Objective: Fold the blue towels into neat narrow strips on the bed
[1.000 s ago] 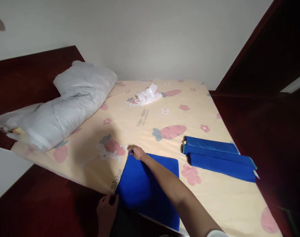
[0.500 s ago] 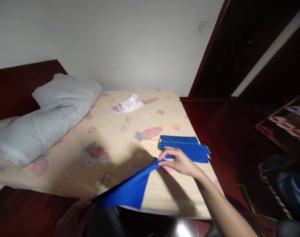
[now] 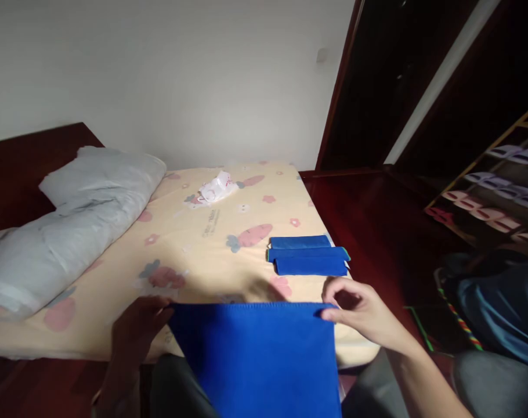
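Note:
A blue cloth (image 3: 264, 354) hangs stretched between my two hands at the near edge of the bed, its stitched top edge level. My left hand (image 3: 137, 328) pinches the cloth's upper left corner. The upper right corner is pinched by the thumb and fingers of my right hand (image 3: 360, 307). Below, the cloth runs out of the bottom of the view. Beyond my right hand, several folded blue cloths (image 3: 310, 267) lie in rows on the bed, one with green trim.
The bed (image 3: 194, 249) has a cream sheet printed with carrots and rabbits. A grey-white quilt (image 3: 85, 215) lies bunched at the left by a dark headboard (image 3: 33, 162). A crumpled white plastic bag (image 3: 218, 187) rests farther back. A slipper rack (image 3: 485, 186) stands at right.
My right hand has moved right and slightly down, drawing the cloth from a slanted fold to a level spread. My left hand has risen with its corner. The view has shifted a little.

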Tool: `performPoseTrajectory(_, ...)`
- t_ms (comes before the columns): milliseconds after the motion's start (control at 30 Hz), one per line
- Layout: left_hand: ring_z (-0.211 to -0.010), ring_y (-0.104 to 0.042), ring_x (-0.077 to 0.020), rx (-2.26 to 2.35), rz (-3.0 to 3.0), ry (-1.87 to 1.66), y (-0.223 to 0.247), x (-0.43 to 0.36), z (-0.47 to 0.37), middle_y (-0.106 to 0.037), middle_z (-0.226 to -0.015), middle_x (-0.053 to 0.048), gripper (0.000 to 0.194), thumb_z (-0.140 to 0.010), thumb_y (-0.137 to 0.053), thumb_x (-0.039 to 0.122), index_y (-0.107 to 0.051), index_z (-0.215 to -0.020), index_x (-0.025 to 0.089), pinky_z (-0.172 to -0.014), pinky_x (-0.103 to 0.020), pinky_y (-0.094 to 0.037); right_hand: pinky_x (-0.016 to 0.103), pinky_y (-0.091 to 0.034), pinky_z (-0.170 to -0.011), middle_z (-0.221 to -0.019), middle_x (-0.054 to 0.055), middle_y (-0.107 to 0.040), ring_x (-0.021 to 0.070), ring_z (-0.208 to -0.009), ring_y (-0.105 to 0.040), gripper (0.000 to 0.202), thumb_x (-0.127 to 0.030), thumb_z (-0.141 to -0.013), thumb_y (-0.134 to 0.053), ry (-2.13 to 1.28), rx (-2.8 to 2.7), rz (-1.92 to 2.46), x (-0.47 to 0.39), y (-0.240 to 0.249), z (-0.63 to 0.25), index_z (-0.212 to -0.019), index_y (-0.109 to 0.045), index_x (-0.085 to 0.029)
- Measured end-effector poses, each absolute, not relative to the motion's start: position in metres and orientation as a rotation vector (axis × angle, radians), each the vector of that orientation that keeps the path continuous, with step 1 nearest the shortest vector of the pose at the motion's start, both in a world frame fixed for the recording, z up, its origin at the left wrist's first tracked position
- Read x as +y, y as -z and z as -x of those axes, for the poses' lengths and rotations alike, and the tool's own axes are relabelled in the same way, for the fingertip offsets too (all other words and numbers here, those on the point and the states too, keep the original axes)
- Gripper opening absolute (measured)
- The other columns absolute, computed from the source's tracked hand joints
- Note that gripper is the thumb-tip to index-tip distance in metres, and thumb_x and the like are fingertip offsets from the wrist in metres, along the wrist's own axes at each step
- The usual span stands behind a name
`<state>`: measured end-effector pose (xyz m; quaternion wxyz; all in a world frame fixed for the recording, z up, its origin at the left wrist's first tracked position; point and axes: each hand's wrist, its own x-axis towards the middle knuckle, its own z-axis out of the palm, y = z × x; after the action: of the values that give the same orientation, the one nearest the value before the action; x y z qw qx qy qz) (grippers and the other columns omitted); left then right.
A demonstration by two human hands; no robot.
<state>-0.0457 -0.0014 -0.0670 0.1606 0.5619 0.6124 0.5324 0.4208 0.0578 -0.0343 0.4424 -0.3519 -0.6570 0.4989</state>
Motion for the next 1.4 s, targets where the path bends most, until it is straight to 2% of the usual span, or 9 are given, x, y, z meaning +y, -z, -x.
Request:
performPoseTrajectory(167,-0.09,-0.069,-0.0186,1.607,-1.674,-1.322,0.133,0.121,0.047,-0.073,-0.09,-0.003,0.026,-0.078,-0.074,0.043,-0.067,-0.086,0.019,-0.086,-0.032,-0.058,0.026,-0.048,-0.059,-0.075,0.0,-0.064,0.014,-0.064,-0.058,0.042,-0.051,-0.076,-0.08,-1.265,-1.579,1.103,0.138,0.122,-0.381,-0.103,-0.072,-0.018)
performPoseTrajectory(367,-0.082,-0.071,-0.0232,1.752,-1.617,-1.168,0.251,0.209,0.037,-0.074,-0.084,-0.01,0.034,-0.081,-0.058,0.051,-0.066,-0.081,0.018,-0.078,-0.037,-0.059,0.032,-0.053,-0.077,-0.09,0.005,-0.077,0.0252,-0.088,-0.072,0.018,-0.031,-0.083,-0.068,-1.062,-1.773,1.542,0.221,0.236,-0.325,-0.093,-0.078,-0.021)
performPoseTrajectory(667,-0.096,-0.07,-0.0266,1.91,-1.651,-1.096,0.306,0.24,0.05,-0.075,-0.099,-0.013,0.033,-0.091,-0.043,0.04,-0.068,-0.095,0.019,-0.092,-0.044,-0.056,0.031,-0.052,-0.079,-0.09,0.008,-0.076,0.0262,-0.085,-0.073,0.021,-0.029,-0.093,-0.06,-0.906,-1.871,1.707,0.251,0.269,-0.306,-0.107,-0.073,-0.019)
performPoseTrajectory(800,-0.12,-0.061,-0.0291,1.958,-1.762,-1.098,0.291,0.2,0.032,-0.067,-0.124,-0.016,0.037,-0.096,-0.04,0.038,-0.067,-0.111,0.018,-0.108,-0.047,-0.046,0.036,-0.051,-0.092,-0.129,0.014,-0.064,0.0278,-0.108,-0.067,0.035,-0.025,-0.098,-0.051,-0.711,-1.867,1.685,0.226,0.252,-0.301,-0.131,-0.059,-0.017)
performPoseTrajectory(867,-0.124,-0.058,-0.0302,1.974,-1.805,-1.07,0.29,0.149,0.024,-0.065,-0.127,-0.015,0.036,-0.096,-0.043,0.04,-0.065,-0.116,0.021,-0.111,-0.049,-0.044,0.036,-0.05,-0.097,-0.134,0.013,-0.06,0.0263,-0.113,-0.064,0.034,-0.028,-0.101,-0.044,-0.669,-1.884,1.62,0.181,0.25,-0.308,-0.131,-0.058,-0.02)
performPoseTrajectory(1000,-0.117,-0.063,-0.0328,2.14,-1.824,-0.896,0.31,0.019,0.022,-0.068,-0.12,-0.013,0.037,-0.089,-0.056,0.047,-0.066,-0.117,0.025,-0.107,-0.052,-0.047,0.037,-0.055,-0.091,-0.108,0.009,-0.069,0.026,-0.101,-0.068,0.024,-0.038,-0.101,-0.046,-0.824,-1.895,1.456,0.049,0.272,-0.328,-0.108,-0.066,-0.026)
performPoseTrajectory(1100,-0.112,-0.067,-0.0306,2.174,-1.621,-0.829,0.329,-0.046,0.025,-0.069,-0.121,-0.013,0.042,-0.088,-0.051,0.05,-0.064,-0.12,0.025,-0.101,-0.045,-0.053,0.037,-0.057,-0.089,-0.11,0.008,-0.07,0.0267,-0.102,-0.07,0.025,-0.044,-0.099,-0.05,-1.038,-1.71,1.523,-0.03,0.295,-0.336,-0.113,-0.064,-0.029)
performPoseTrajectory(1233,-0.101,-0.072,-0.0312,2.177,-1.376,-0.684,0.329,-0.059,0.029,-0.076,-0.108,-0.009,0.045,-0.084,-0.049,0.054,-0.065,-0.117,0.028,-0.089,-0.044,-0.058,0.04,-0.06,-0.081,-0.104,0.007,-0.074,0.0294,-0.095,-0.073,0.031,-0.056,-0.095,-0.051,-1.167,-1.434,1.61,-0.054,0.308,-0.331,-0.112,-0.061,-0.031)
performPoseTrajectory(1400,-0.095,-0.074,-0.0313,2.082,-1.296,-0.824,0.309,-0.046,0.041,-0.079,-0.097,-0.008,0.047,-0.075,-0.055,0.067,-0.072,-0.091,0.026,-0.083,-0.042,-0.061,0.036,-0.055,-0.056,-0.067,0.002,-0.067,0.0256,-0.059,-0.068,0.05,-0.074,-0.087,-0.049,-1.394,-1.293,1.442,-0.033,0.303,-0.326,-0.098,-0.061,-0.027)
